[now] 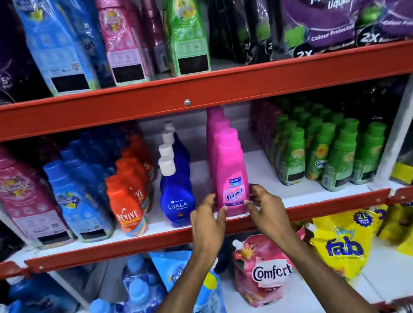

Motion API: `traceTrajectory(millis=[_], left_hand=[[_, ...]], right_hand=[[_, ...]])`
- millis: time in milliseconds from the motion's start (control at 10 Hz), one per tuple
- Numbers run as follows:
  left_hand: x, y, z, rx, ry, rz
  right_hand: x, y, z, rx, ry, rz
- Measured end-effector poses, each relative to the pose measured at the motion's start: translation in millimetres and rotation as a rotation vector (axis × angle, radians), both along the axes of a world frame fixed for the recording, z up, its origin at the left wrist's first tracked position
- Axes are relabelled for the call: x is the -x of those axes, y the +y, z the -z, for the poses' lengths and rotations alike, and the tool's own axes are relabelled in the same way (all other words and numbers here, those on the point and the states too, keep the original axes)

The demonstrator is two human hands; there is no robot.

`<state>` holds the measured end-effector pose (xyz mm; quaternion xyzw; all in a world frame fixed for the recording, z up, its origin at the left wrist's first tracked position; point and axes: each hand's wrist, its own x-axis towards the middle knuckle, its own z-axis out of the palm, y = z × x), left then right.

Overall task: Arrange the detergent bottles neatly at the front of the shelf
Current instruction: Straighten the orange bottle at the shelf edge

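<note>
Cupping pink Vanish bottle [230,176] upright at shelf [158,237] front, left hand [208,221], right hand [265,207], fingers spread.

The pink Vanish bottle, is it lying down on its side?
No, the pink Vanish bottle stands upright at the shelf's front edge, with the left hand and right hand on either side of it.

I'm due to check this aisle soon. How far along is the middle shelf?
Looks done: the Revive bottles and Ujala bottles stand in rows reaching the shelf's front lip. In hand: the left hand and right hand flank the front Vanish bottle. Left: the green bottles sit further back.
</note>
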<state>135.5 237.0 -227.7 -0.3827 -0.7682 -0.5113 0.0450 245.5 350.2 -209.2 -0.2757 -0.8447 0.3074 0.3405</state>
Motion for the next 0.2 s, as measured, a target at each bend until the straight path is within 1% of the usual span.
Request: traceTrajectory(millis=[200], left_hand=[[4.3, 2.0, 4.6, 0.023, -0.036, -0.002]], right_hand=[[0.1, 0.3, 0.3, 0.040, -0.017, -0.017]])
